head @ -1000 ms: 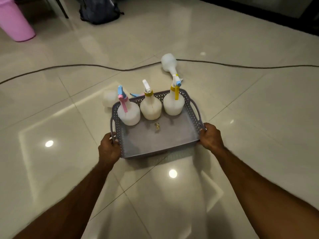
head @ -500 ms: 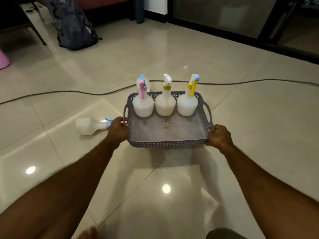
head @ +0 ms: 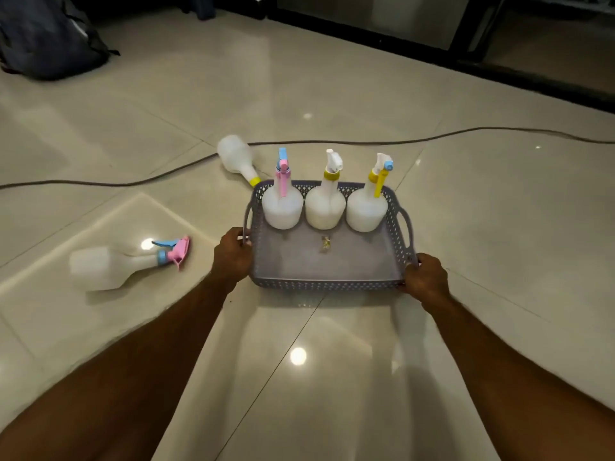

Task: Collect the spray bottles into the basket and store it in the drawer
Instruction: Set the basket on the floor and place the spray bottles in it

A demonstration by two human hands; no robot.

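From the head view, my left hand [head: 232,257] has its fingers curled tight around the left edge of the basket [head: 327,283], just below that side's handle. My right hand [head: 425,280] grips the near right corner the same way, fingers wrapped over the rim. The grey lattice basket sits between my two sets of fingers, above the tiled floor [head: 482,211]; I cannot tell whether it touches it.

Beyond my fingers, three spray bottles stand upright in a row against the far wall of the basket: the pink-trigger bottle [head: 282,202] on the left, the white-nozzle bottle [head: 325,204] in the middle, the yellow-trigger bottle [head: 366,207] on the right. A small yellowish scrap [head: 325,242] lies on the basket bottom.

Left of my left fingers, a fourth bottle [head: 109,267] lies on its side on the floor, its pink and blue head pointing toward them. Another fallen bottle [head: 237,158] lies just past the basket's far left corner, by a dark cable [head: 432,139].
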